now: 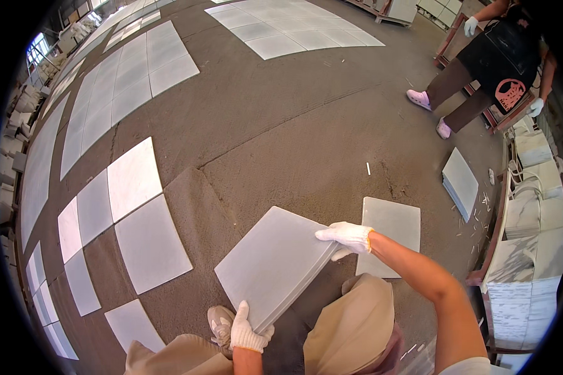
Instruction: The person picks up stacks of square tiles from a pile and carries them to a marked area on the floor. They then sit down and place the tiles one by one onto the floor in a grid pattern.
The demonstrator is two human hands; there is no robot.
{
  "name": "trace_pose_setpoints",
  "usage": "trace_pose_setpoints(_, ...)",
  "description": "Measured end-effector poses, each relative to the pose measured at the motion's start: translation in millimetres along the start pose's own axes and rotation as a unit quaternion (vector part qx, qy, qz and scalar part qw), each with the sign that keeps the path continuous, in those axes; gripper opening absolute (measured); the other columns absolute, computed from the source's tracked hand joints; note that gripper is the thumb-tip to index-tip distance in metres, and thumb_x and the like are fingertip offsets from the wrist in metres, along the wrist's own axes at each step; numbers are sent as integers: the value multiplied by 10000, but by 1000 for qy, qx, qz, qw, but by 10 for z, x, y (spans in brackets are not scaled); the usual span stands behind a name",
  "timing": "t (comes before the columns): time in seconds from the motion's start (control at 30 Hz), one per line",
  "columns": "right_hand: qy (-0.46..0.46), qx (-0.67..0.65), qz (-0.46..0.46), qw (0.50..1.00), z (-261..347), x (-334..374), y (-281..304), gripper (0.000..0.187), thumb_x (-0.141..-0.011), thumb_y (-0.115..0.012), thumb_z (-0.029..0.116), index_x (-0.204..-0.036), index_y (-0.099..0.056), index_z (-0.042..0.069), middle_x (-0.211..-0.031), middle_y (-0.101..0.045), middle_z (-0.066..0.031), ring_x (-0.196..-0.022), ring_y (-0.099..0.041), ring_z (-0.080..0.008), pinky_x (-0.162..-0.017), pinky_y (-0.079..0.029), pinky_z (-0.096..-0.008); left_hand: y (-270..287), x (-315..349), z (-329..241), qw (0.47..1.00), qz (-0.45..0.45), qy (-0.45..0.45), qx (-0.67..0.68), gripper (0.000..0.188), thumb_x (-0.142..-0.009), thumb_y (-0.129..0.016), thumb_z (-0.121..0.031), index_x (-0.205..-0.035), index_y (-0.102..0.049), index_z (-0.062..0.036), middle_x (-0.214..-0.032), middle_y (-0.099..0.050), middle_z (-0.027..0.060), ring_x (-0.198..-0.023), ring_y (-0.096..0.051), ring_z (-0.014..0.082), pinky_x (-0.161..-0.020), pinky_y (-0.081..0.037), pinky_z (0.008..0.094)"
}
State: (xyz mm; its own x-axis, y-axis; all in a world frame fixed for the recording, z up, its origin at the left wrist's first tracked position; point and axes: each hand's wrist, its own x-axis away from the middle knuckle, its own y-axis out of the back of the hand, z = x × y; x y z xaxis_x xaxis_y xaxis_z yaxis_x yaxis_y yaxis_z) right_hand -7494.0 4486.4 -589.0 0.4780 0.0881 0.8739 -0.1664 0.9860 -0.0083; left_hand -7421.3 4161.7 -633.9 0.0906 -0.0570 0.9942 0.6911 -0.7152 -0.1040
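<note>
A small stack of square grey stone tiles [272, 259] is held tilted in front of me between both hands. My left hand [249, 331], in a white knit glove, grips its near corner with the thumb on the top face. At the far right corner my right hand [347, 239], gloved the same way, has its fingers wrapped round the edge. Beneath and beyond my right hand, another grey tile [394, 234] lies flat on the floor. To my left, grey and whitish tiles, among them a grey tile [153, 244], lie edge to edge.
Larger grids of tiles [134, 75] cover the floor at the far left and far middle [294, 28]. A stack of tiles [461, 181] sits at the right, near a rack of marbled slabs [522, 250]. A person in dark clothes [481, 69] stands at the far right.
</note>
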Motion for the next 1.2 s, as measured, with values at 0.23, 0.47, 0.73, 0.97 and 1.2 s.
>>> trace_pose_setpoints(0.23, 12, -34, -97, 995, 622, -64, -245, 644, -890, -623, 313, -1404, -393, -1, -1196, -597, -107, -963, -612, -172, -682, -554, -335, -336, 443, -511, 999, 15, -11, 39, 339, -950, -574, -210, -1250, -494, -72, -1202, -589, 108, -1086, -595, 338, -859, -536, 569)
trace_pose_setpoints(0.47, -68, -30, -169, 983, 1507, -406, -513, 532, -825, -631, 199, -1295, -506, -17, -1140, -610, -133, -867, -628, -189, -599, -573, -320, -556, 422, -1337, 995, 52, 54, 70, 315, -996, -464, -184, -1248, -468, 5, -1204, -564, 184, -1055, -605, 360, -847, -567, 512)
trace_pose_setpoints(0.73, -128, 5, -247, 960, 2159, -746, -721, 266, -822, -633, 165, -1042, -643, 16, -1021, -651, -115, -859, -674, -248, -655, -609, -365, -772, 245, -1980, 978, 23, 169, 121, 303, -988, -485, -158, -1248, -497, -3, -1243, -557, 194, -1121, -578, 376, -909, -534, 554)
trace_pose_setpoints(0.97, -184, 40, -262, 947, 2328, -882, -813, 287, -840, -612, 186, -1091, -650, 54, -1033, -649, -92, -874, -653, -225, -610, -592, -384, -776, 180, -2104, 967, -15, 200, 158, 324, -947, -558, -121, -1249, -502, -18, -1247, -556, 179, -1129, -573, 378, -916, -525, 563)
trace_pose_setpoints(1.2, -124, 42, -283, 950, 1712, -926, -515, 407, -833, -625, 195, -1212, -608, 48, -1111, -639, -99, -999, -633, -255, -718, -568, -418, -834, 357, -1889, 977, -53, 165, 124, 361, -940, -580, -153, -1270, -492, -34, -1266, -556, 155, -1143, -570, 346, -914, -526, 554)
